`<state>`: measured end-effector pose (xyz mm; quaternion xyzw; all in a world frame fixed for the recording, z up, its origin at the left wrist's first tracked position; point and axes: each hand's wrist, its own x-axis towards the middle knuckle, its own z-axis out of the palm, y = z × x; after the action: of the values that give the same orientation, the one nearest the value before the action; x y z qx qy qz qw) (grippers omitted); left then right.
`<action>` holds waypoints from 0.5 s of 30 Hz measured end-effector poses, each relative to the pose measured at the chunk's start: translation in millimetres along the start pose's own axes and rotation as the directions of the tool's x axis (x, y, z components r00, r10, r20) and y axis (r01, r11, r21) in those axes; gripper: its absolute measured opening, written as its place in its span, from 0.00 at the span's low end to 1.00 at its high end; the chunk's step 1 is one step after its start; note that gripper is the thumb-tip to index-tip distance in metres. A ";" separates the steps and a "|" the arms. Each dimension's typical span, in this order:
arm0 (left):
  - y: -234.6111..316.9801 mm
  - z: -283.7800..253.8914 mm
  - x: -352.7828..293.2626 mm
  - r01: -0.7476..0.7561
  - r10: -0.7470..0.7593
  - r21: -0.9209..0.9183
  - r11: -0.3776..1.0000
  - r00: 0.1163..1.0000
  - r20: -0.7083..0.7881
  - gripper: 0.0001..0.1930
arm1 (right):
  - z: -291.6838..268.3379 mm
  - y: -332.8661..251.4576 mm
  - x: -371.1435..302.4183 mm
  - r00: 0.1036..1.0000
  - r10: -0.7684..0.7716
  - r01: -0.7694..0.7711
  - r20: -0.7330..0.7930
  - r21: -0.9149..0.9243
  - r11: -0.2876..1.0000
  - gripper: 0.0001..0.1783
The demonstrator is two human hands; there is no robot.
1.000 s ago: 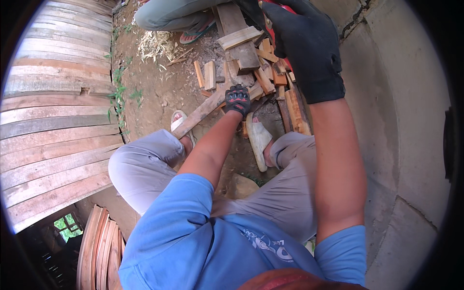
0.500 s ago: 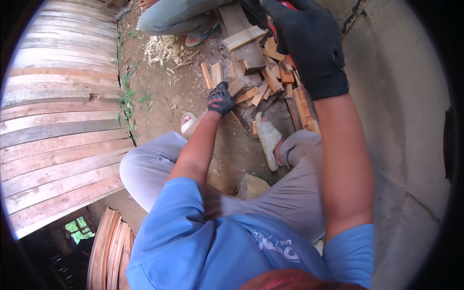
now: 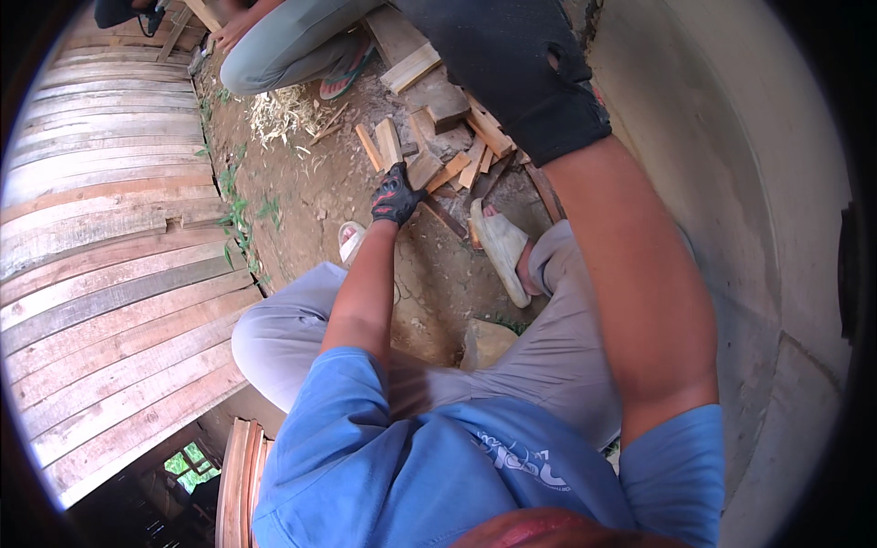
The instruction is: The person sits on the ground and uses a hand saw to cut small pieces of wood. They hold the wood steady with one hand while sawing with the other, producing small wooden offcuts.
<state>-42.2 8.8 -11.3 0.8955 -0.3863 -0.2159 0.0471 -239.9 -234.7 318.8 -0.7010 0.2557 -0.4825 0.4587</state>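
My left hand (image 3: pixel 396 194), in a black glove with red trim, is low over the ground, its fingers closed on the end of a short wood block (image 3: pixel 424 170). Large and close to the camera, my right hand (image 3: pixel 512 73) is raised, also in a black glove. The top edge cuts off its fingers; half a second ago they were wrapped round something red, whose kind I cannot make out. Beyond the left hand a thick plank (image 3: pixel 448 105) lies on the ground, with a smaller wood piece (image 3: pixel 411 68) across it. Offcuts (image 3: pixel 491 132) surround it.
A co-worker's bent leg (image 3: pixel 283 50) and hand (image 3: pixel 230 35) are at the far left, near wood shavings (image 3: pixel 290 114). My sandalled foot (image 3: pixel 501 251) stands close to the offcuts. A plank wall (image 3: pixel 119 228) runs along the left, a concrete surface (image 3: pixel 722 183) along the right.
My right hand has moved up and left, partly out of the picture, and now covers part of the wood pile. My left hand keeps its hold on the block. The whole view has shifted slightly.
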 end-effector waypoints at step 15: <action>7.0 13.3 0.9 0.053 -0.052 0.032 0.998 0.998 -0.037 0.41 | 5.1 6.2 1.6 0.997 -0.071 0.068 0.029 0.093 0.993 0.11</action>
<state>-52.0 4.3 -21.8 0.9098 -0.3651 -0.1944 0.0337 -234.1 -236.7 313.4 -0.6953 0.2014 -0.4981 0.4774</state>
